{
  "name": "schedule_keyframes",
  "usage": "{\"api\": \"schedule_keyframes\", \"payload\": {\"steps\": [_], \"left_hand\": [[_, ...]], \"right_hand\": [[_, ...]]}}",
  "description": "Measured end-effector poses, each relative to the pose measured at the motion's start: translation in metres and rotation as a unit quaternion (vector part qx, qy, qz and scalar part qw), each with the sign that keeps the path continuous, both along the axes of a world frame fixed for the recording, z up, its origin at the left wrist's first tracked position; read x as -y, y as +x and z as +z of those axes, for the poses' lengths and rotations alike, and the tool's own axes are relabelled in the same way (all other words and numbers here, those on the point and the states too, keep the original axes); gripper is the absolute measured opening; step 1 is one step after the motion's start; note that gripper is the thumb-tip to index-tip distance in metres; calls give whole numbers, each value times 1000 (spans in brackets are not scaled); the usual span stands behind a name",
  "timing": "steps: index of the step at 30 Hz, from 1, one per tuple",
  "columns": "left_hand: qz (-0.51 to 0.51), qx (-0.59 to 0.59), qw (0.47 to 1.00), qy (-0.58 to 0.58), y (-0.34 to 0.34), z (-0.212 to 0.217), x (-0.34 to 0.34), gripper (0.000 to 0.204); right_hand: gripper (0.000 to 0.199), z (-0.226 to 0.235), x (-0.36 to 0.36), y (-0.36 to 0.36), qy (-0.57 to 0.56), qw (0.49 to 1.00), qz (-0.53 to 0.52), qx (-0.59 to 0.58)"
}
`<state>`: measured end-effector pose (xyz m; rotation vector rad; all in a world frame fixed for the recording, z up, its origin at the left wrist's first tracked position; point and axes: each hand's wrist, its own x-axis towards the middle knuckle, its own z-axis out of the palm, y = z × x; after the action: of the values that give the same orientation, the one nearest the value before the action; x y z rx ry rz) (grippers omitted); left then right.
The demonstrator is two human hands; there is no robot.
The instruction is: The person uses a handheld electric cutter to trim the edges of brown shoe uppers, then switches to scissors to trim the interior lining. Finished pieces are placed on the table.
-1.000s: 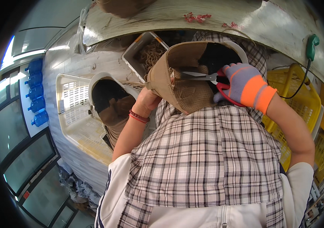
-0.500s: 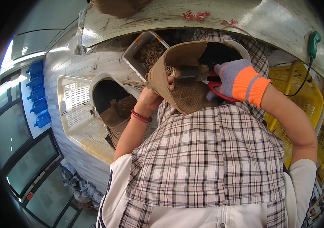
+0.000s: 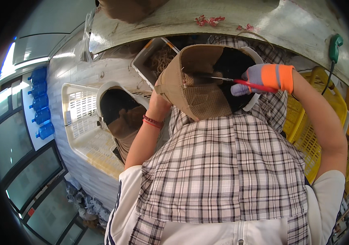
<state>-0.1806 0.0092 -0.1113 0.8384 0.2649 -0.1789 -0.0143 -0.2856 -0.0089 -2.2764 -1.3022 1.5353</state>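
Observation:
In front of my lap, a tan fabric shell (image 3: 203, 104) is held with its wide mouth up. Part of its inside is black, and a white edge shows at the right. My left hand (image 3: 159, 102), bare with red bracelets at the wrist, is closed on the shell's left side; most of its fingers are hidden behind the fabric. Red-handled scissors (image 3: 260, 86) are in my right hand (image 3: 250, 81), which wears a grey-purple glove with an orange cuff. Their blades point left into the shell's mouth, with the tips close to its inner left wall.
A similar tan-and-black shell (image 3: 121, 106) lies in a white plastic basket (image 3: 76, 122) to the left. Beyond my hands stands a white box (image 3: 143, 57) of tan strips. A worn table (image 3: 240, 12) spans the far side; yellow crates (image 3: 305, 118) stand right.
My right hand has drawn right with the scissors, and its fingers have shifted on the handles. The left fingertips inside the shell's edge show less. The shell has barely moved.

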Motion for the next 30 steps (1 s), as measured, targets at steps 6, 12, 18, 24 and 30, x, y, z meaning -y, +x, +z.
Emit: {"api": "schedule_keyframes", "payload": {"steps": [6,12,18,24,30], "left_hand": [[-18,157,853,497,31,-22,-4,35],[11,120,848,517,34,-45,-13,33],[-4,94,859,502,32,-61,-27,51],[-15,87,876,475,37,-51,-24,53],[-18,75,895,439,34,-40,-23,45]], "right_hand": [[59,-10,-11,25,-42,957,-106,-268],[47,2,-39,27,-81,966,-103,-221],[55,23,-53,22,-115,973,-109,-169],[67,36,-59,15,-120,978,-133,-106],[72,37,-56,-5,-40,992,-113,38]]}}
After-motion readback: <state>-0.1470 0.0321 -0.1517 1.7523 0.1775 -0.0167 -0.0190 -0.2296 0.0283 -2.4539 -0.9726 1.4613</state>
